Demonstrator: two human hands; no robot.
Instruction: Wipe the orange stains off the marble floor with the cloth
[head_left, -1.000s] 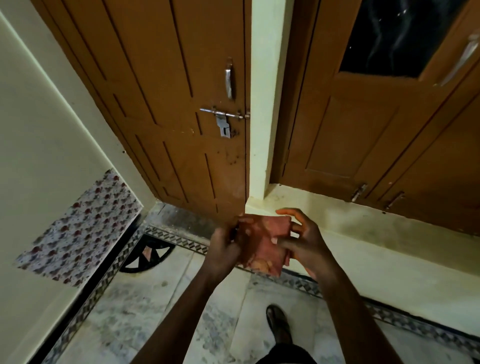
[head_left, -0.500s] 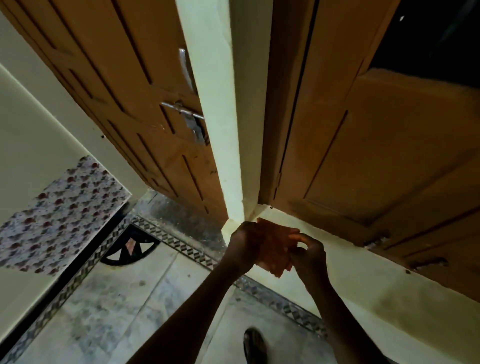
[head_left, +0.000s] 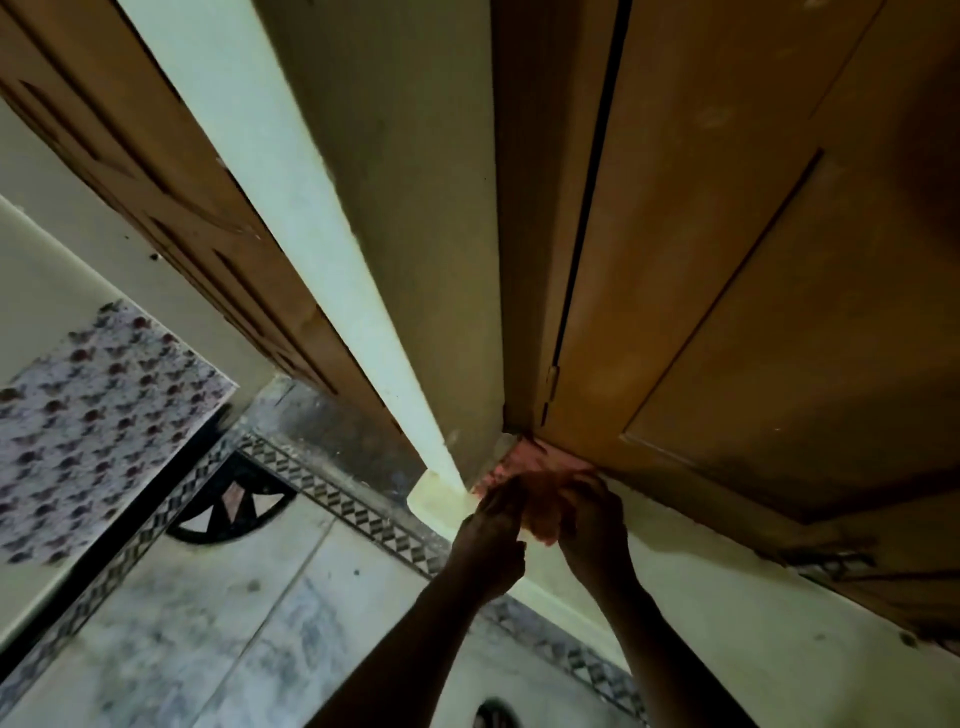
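Note:
Both my hands hold a reddish-orange cloth bunched between them, low in front of the pale step at the foot of the right door. My left hand grips the cloth's left side and my right hand grips its right side. A pinkish-orange patch shows on the step corner just beyond the cloth; I cannot tell whether it is a stain or part of the cloth. The grey-veined marble floor spreads out below and to the left of my arms. The view is motion-blurred.
A pale pillar stands between two brown wooden doors. A raised pale step runs along the right door. A patterned tile border and a dark inlay edge the floor. A patterned sheet covers the left wall. My shoe shows at the bottom.
My head has dropped and moved closer to the doors. Both hands carried the cloth forward and down to the step corner by the pillar, bunching it smaller.

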